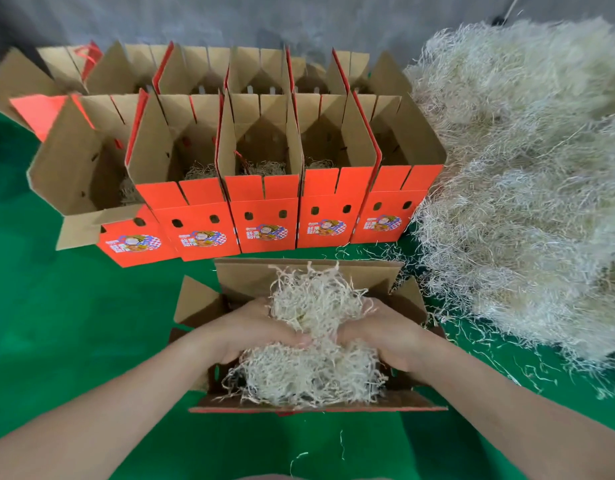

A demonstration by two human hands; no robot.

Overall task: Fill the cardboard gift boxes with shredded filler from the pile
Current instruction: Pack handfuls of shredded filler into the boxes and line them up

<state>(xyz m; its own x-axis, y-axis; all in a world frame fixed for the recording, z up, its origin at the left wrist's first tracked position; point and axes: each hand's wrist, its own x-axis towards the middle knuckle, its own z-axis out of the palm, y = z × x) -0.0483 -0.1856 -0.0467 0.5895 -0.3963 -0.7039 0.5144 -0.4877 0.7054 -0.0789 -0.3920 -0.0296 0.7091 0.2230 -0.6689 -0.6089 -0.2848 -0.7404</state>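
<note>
Hands in the front box
Left hand [254, 327] and right hand [380, 336] clamp a shredded filler clump [316, 303] over the gift box [299, 271] at the worktop's [91, 306] front edge; pile [524, 174] along the right edge.

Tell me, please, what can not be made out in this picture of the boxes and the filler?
Head view only.
Bottom of the near box: covered by filler and both hands.
Fingertips of left hand and right hand: buried in filler.
Insides of back-row boxes: screened by front-row flaps.
Pile: cut off by the right edge.
Label print: too small.
</note>
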